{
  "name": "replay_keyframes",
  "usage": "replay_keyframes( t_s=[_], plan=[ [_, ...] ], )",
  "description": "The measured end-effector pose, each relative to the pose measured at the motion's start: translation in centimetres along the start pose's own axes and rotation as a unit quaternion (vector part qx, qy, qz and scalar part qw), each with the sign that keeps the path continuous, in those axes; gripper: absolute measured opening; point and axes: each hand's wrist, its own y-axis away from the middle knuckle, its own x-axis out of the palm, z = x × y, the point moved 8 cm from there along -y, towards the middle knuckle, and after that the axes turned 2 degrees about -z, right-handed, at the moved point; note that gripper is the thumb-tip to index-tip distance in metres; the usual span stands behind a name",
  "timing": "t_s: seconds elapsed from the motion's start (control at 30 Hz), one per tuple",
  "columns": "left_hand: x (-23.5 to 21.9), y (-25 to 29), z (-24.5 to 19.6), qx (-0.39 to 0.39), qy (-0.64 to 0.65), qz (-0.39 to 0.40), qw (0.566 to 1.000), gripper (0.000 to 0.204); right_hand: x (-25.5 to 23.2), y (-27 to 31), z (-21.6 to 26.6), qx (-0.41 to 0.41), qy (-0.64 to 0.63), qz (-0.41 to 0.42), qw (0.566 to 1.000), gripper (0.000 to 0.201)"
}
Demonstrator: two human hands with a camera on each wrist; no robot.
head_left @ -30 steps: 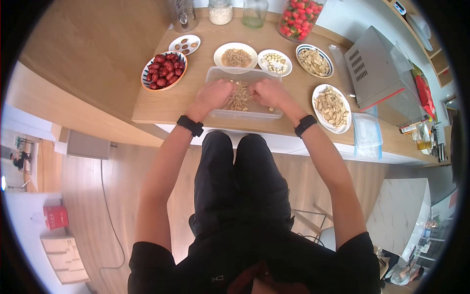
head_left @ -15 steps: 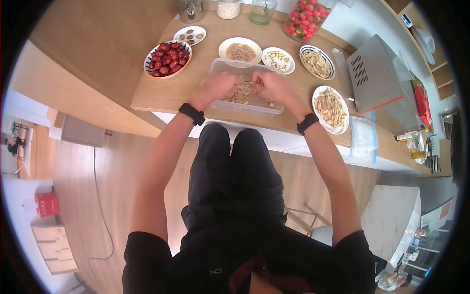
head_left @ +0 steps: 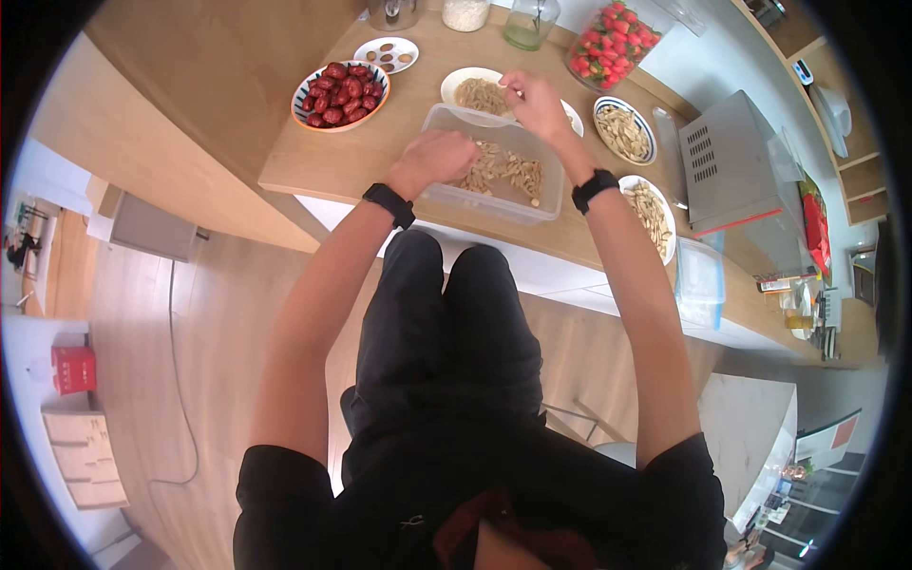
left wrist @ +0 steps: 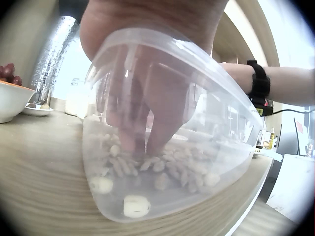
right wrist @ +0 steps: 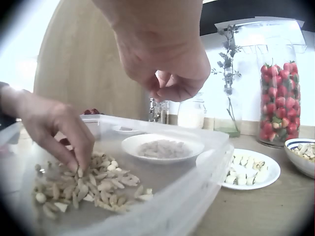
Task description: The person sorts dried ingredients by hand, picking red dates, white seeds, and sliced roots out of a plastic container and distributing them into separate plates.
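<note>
A clear plastic container (head_left: pixel 518 211) on the counter holds pale elongated dried pieces (right wrist: pixel 93 189) and a few rounder white ones (left wrist: pixel 136 206). My left hand (head_left: pixel 439 155) reaches inside, thumb and fingertips pinching at a pale piece in the pile. Beyond the container's far wall my right hand (head_left: pixel 540 106) is raised, fingers curled together with a small white piece at the tips, largely hidden by the fingers. Under it in the head view are a plate of pale shreds (head_left: pixel 480 95) and, partly covered, a plate of small white pieces (right wrist: pixel 252 172).
Red dates fill a bowl (head_left: pixel 340 97) at left, near a small plate of brown rounds (head_left: pixel 388 55). A jar of strawberries (head_left: pixel 613 43) stands behind. To the right are a blue-rimmed bowl (head_left: pixel 624 130), another plate of pale pieces (head_left: pixel 649 217) and a grey appliance (head_left: pixel 736 166).
My right hand has risen out of the container and moved away from me, over the plates behind. My left hand stays in the container. The head view has shifted slightly.
</note>
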Motion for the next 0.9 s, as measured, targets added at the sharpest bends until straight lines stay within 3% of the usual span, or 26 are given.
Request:
replay_keyframes(
  t_s=[0.03,0.13,0.27,0.37,0.6,0.67,0.83,0.9],
  plan=[
    [0.2,-0.2,0.1,0.003,-0.014,0.002,1.0,0.01,0.0,1.0,0.8,0.001,0.0,0.007,1.0,0.017],
    [1.3,-0.3,0.5,0.018,-0.018,-0.003,1.0,0.01,2.1,4.9,2.5,-0.041,0.085,0.176,0.98,0.018],
    [1.1,-0.5,0.6,0.018,0.002,-0.026,1.0,0.01,5.3,8.8,0.8,-0.109,0.176,0.267,0.941,0.027],
    [0.6,-0.3,0.4,0.009,-0.023,-0.029,0.999,0.021,5.6,8.9,0.9,-0.112,0.172,0.258,0.944,0.027],
    [-0.2,-0.2,-0.1,0.016,-0.037,-0.012,0.999,0.019,5.9,8.3,1.0,-0.105,0.107,0.201,0.968,0.014],
    [0.1,-0.1,0.2,0.008,-0.032,-0.013,0.999,0.009,5.8,8.2,0.7,-0.095,0.118,0.188,0.971,0.01],
    [0.6,-0.3,0.1,-0.01,-0.039,0.023,0.999,0.013,6.0,8.0,-0.1,-0.069,0.155,0.179,0.969,0.007],
    [0.5,-0.2,-0.1,-0.001,-0.028,0.009,1.0,0.02,5.2,8.0,0.4,-0.092,0.105,0.141,0.98,0.01]
  ],
)
